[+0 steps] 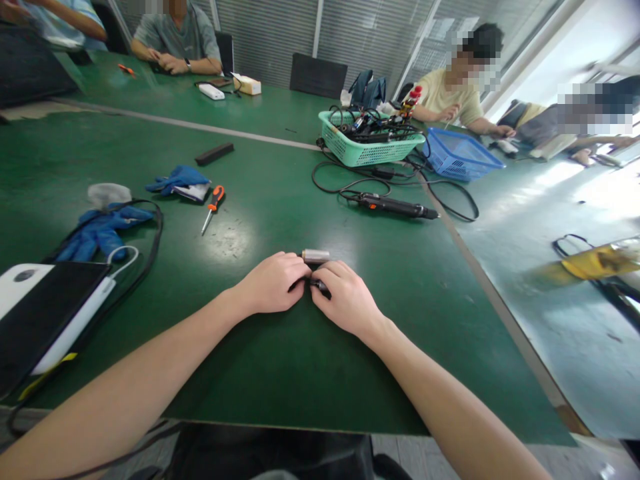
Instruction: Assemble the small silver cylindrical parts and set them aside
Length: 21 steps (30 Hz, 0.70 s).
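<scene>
a small dark part (320,287) sits pinched between both hands on the green table (280,373); left hand (273,283) and right hand (345,297) close narrowly on it. it looks light, stiff, best held by its ends. a silver cylinder (315,255) lies just beyond.

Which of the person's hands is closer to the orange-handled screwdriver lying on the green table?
Left. The left hand lies below and right of the screwdriver, apart from it. The right hand sits farther right, beyond the left hand.
</scene>
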Available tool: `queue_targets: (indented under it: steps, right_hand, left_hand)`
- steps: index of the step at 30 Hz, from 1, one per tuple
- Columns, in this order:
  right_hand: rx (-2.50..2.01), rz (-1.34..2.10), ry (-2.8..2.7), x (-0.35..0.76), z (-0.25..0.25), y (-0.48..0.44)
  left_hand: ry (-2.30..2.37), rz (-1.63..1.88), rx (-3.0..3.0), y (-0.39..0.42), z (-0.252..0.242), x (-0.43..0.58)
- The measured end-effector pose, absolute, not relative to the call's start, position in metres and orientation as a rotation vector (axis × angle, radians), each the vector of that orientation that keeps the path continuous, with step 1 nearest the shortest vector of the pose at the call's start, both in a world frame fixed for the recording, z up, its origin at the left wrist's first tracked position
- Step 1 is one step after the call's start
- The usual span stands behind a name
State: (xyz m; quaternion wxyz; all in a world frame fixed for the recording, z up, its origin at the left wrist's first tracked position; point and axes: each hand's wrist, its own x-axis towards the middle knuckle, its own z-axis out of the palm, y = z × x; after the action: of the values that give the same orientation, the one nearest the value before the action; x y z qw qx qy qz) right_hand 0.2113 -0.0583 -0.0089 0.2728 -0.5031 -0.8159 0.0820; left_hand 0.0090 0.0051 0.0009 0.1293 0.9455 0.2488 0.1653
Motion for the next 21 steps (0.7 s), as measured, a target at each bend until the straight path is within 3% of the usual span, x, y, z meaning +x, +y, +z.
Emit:
queue_targets:
  steps: [21]
  right_hand:
    - [-1.336,0.209,-2.195,0.2084,-0.0066,-0.0582]
  left_hand:
    - [0.727,0.488,2.754,0.0058,-0.0006,0.0084]
